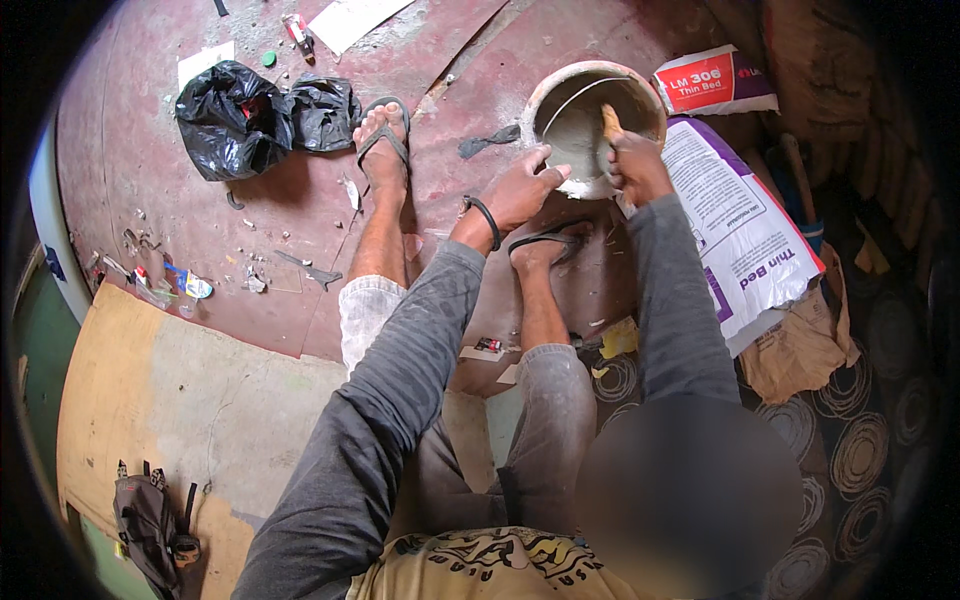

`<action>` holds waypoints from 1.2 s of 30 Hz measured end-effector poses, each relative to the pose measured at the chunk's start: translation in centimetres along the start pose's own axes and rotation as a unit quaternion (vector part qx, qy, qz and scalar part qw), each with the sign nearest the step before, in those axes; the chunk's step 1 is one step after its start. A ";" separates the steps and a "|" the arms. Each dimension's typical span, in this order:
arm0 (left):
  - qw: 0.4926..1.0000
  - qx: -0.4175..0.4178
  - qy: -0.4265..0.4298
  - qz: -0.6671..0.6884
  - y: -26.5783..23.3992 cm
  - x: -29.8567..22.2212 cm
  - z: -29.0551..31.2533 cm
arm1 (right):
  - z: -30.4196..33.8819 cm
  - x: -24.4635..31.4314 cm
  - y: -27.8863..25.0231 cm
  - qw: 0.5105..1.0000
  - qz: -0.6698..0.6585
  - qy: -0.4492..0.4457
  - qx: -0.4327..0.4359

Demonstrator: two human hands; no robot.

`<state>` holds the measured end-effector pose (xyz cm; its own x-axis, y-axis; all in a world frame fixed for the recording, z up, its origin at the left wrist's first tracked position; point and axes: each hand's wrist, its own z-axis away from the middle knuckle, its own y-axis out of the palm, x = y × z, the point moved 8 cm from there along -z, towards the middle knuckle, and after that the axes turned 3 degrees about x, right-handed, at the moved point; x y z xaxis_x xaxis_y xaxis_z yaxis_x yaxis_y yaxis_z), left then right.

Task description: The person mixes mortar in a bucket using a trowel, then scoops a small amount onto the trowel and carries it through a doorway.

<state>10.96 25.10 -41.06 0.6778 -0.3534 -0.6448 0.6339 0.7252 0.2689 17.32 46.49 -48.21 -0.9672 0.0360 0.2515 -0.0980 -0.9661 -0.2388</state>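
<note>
A pale, mortar-smeared bucket (541,98) stands on the floor at the upper right, its thin wire handle lying across the opening. Grey wet mix (572,150) coats the inside. My left hand (515,190) grips the near-left side of the rim, thumb and fingers at the edge. Over the right side of the bucket, my right hand (637,165) is closed round a tool with a tan wooden-looking handle (609,118). The tool slants into the bucket; its working end cannot be made out.
White-and-purple paper sacks (745,235) lie right of the bucket, with a torn red-and-white sack piece (715,80) beyond. Black plastic bags (235,120) sit at the upper left. Scraps litter the reddish floor (290,225). A grey backpack (148,520) rests at the lower left.
</note>
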 end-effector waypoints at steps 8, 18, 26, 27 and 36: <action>1.000 -0.010 0.009 0.019 -0.2 -0.3 0.7 | 5.1 0.2 8.9 0.883 0.455 -0.112 -0.017; 1.000 0.010 0.003 -0.009 0.1 -0.2 0.4 | 4.5 0.5 0.8 0.831 0.552 -0.056 0.049; 1.000 0.000 0.005 -0.005 0.1 0.5 0.5 | 5.9 1.7 5.5 0.857 0.498 -0.129 0.000; 1.000 0.012 -0.001 0.006 0.1 0.1 0.6 | 6.1 0.9 5.5 0.848 0.514 -0.127 0.019; 0.999 -0.026 0.015 -0.039 -0.5 0.4 0.4 | 4.1 -0.4 2.9 0.902 0.405 -0.119 -0.086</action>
<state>11.08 24.37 -41.20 0.6147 -0.3923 -0.6843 0.6635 0.7263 0.1796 18.33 42.62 -45.17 -0.6625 -0.7398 0.1179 0.5637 -0.5960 -0.5719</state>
